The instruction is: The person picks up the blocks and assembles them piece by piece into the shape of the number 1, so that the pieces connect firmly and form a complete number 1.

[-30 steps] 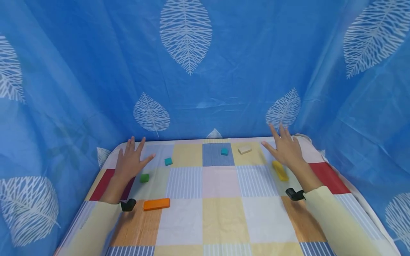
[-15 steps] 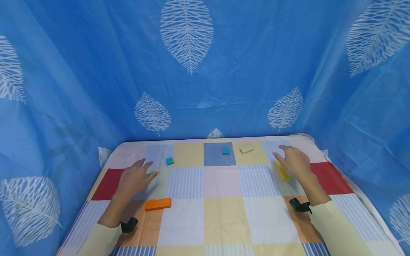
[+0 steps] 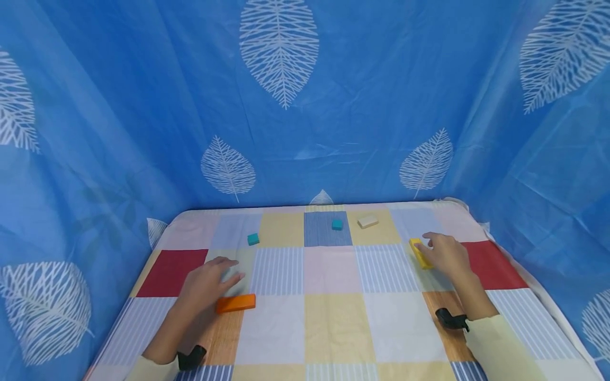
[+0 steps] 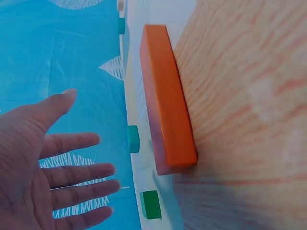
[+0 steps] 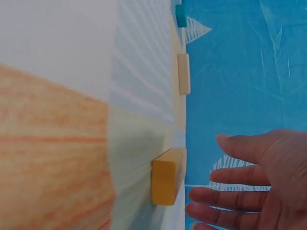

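My left hand (image 3: pixel 207 282) hovers just behind the orange block (image 3: pixel 236 303), fingers extended and thumb apart, holding nothing. In the left wrist view that long block (image 4: pixel 168 100) lies on the wood-patterned cloth, and a green block (image 4: pixel 151 204) shows beyond it; the hand hides the green one in the head view. On the right, my right hand (image 3: pixel 445 255) is beside and above the yellow block (image 3: pixel 420 254), overlapping its near side in the head view. The right wrist view has the relaxed fingers apart from the yellow block (image 5: pixel 164 182), thumb above the other fingers.
Farther back on the patchwork tablecloth (image 3: pixel 333 328) lie two small teal blocks, one at the left (image 3: pixel 253 239) and another teal block (image 3: pixel 337 225) near the middle. A cream block (image 3: pixel 368 221) lies right of it. Blue leaf-print curtain (image 3: pixel 352 106) borders the table behind and at both sides.
Both hands have drawn back toward the person and lowered: the left from beside the green block to the orange one, the right down to the yellow block. The spread fingers have relaxed.
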Tool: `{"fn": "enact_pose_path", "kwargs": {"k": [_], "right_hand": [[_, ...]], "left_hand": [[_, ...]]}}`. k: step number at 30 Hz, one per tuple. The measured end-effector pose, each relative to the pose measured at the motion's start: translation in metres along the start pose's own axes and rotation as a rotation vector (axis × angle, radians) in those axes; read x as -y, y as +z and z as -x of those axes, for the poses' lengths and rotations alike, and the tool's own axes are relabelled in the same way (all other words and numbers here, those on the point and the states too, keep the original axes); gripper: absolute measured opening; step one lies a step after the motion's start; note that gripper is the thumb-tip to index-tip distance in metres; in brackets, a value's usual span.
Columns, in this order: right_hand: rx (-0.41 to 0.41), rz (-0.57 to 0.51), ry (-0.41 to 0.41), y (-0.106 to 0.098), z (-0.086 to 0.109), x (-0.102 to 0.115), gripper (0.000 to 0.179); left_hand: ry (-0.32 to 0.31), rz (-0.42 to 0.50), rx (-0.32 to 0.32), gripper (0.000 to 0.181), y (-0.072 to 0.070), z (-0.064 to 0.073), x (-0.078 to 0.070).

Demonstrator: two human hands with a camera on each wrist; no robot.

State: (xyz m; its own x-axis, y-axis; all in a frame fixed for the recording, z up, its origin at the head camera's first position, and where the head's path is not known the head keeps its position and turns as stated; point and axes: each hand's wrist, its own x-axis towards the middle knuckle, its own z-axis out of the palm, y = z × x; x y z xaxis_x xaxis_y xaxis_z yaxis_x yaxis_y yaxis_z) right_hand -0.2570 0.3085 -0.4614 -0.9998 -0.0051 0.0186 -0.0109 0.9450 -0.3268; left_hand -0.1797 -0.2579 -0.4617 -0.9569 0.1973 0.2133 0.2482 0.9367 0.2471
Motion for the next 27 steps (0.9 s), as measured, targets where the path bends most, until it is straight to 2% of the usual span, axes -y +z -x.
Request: {"fn": "enact_pose_path", "kwargs": {"k": [6, 14, 19, 22, 27], "right_hand": [[0.066, -0.022, 0.038, 0.006, 0.004, -0.009, 0.065], [0.088, -0.059, 0.07, 0.012, 0.005, -0.018, 0.072], [0.105, -0.077, 0.06, 0.013, 0.0, -0.024, 0.071], [0.127, -0.106, 0.056, 0.013, -0.004, -0.027, 0.072], [0.158, -0.168, 0.048, 0.016, -0.008, -0.034, 0.077]], "left_hand": [[-0.074, 0.023, 0.119, 0.053, -0.002, 0.011, -0.004], [-0.059, 0.038, 0.229, 0.05, -0.004, 0.016, -0.002], [-0.081, 0.192, 0.292, 0.046, -0.002, 0.017, 0.005], [-0.058, 0.288, 0.316, 0.042, 0.0, 0.019, 0.009], [-0.005, 0.326, 0.323, 0.028, 0.004, 0.022, 0.013]]}}
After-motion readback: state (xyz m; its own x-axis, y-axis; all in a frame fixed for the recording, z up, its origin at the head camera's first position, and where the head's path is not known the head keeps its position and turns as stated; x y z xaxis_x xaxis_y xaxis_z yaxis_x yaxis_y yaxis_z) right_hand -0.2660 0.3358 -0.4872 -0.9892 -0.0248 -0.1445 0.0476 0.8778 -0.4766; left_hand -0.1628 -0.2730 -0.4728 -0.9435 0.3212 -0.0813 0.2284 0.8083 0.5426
